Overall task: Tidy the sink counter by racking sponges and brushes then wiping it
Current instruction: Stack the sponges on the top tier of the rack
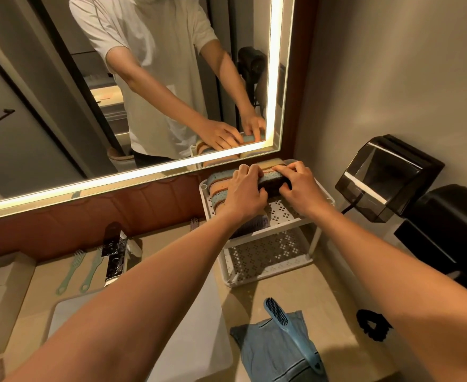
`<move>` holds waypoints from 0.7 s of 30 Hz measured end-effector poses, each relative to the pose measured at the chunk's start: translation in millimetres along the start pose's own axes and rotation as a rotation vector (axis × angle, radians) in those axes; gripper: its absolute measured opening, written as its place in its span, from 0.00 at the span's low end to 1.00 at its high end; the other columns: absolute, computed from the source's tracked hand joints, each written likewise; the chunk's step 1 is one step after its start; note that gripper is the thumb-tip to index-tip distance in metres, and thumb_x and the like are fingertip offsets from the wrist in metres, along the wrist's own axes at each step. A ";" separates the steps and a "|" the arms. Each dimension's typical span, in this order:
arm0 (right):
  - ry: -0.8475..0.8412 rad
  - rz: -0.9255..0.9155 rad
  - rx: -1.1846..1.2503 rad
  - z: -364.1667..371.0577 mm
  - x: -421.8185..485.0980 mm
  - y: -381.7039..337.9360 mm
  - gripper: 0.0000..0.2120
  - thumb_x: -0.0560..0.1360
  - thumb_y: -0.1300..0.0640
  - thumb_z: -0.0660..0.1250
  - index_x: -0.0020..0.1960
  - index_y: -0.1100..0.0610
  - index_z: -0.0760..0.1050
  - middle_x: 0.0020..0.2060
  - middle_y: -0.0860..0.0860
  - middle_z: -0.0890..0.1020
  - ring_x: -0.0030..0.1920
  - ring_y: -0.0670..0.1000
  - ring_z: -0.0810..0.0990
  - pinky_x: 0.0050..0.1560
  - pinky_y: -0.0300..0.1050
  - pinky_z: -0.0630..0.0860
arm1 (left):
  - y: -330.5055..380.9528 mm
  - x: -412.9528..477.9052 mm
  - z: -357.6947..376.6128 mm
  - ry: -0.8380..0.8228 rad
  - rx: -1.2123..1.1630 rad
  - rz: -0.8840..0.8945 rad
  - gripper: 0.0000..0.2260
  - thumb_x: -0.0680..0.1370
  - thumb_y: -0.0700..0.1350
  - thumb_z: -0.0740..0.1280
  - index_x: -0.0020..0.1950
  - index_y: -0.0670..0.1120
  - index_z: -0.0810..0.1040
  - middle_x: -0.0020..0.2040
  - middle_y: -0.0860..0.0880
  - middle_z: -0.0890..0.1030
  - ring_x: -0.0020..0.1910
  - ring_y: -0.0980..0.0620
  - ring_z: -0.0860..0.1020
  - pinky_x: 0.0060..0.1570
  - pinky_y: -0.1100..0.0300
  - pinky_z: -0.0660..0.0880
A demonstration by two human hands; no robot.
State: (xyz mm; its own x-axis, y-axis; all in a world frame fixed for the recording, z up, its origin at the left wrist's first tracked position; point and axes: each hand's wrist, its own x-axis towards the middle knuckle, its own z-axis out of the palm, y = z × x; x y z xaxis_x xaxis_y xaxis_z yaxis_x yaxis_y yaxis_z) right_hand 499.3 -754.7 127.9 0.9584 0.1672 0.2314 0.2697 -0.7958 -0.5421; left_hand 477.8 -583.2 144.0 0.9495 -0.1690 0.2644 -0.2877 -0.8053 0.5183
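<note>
Centre of the frame, on the top tier of the white rack (295, 216): a blue sponge (272, 183) with a dark scouring face, clasped between both grips. Left grip (247, 190) curled over its left end, fingers on top. Right grip (300, 186) curled over its right end, fingertips (278, 169) pressing along the upper edge. Sponge standing on edge, dark face toward the camera, only its middle showing between the two grips. Just left of it and touching: a row of sponges (214, 186), blue and orange, also on edge. Rack standing on the beige surface (254, 296). Lower centre: a blue brush (287, 326) lying across a blue cloth (262, 354). Lower left, flat on the surface: two pale green brushes (74, 267) side by side, handles toward the camera.
</note>
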 end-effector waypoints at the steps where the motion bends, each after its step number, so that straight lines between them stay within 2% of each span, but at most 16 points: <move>1: 0.000 0.000 -0.005 0.2 -0.3 0.4 0.23 0.80 0.61 0.63 0.75 0.52 0.69 0.65 0.55 0.70 0.68 0.55 0.65 0.69 0.49 0.65 | -0.6 -0.1 0.1 -0.003 -0.003 -0.003 0.15 0.76 0.44 0.68 0.61 0.45 0.71 0.58 0.44 0.71 0.56 0.46 0.69 0.58 0.49 0.71; 9: -0.027 0.009 -0.023 -1.5 0.2 3.1 0.23 0.80 0.61 0.64 0.74 0.52 0.71 0.67 0.55 0.69 0.68 0.56 0.64 0.70 0.52 0.65 | -2.3 0.0 -3.5 -0.032 0.035 0.026 0.13 0.77 0.44 0.69 0.60 0.46 0.73 0.56 0.46 0.77 0.56 0.47 0.71 0.57 0.51 0.72; 17: 0.031 -0.020 -0.034 7.6 -2.7 2.7 0.22 0.78 0.65 0.63 0.70 0.53 0.73 0.66 0.55 0.72 0.68 0.57 0.68 0.69 0.53 0.67 | -6.6 -2.2 -1.2 -0.007 0.097 0.043 0.13 0.79 0.47 0.66 0.61 0.44 0.79 0.57 0.45 0.77 0.58 0.46 0.70 0.61 0.50 0.72; 21: 0.048 -0.037 -0.136 9.5 -6.1 2.2 0.26 0.78 0.67 0.62 0.74 0.54 0.71 0.72 0.53 0.73 0.71 0.57 0.67 0.71 0.53 0.65 | -6.6 -2.9 0.5 -0.023 0.167 0.063 0.14 0.81 0.48 0.64 0.61 0.42 0.81 0.58 0.44 0.77 0.59 0.45 0.70 0.62 0.50 0.71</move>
State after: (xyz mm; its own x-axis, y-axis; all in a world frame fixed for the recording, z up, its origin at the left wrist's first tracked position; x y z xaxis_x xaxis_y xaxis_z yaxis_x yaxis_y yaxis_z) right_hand 495.0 -751.9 117.6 0.9416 0.1725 0.2891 0.2865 -0.8617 -0.4189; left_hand 476.9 -577.6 139.4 0.9336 -0.2334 0.2719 -0.3234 -0.8756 0.3587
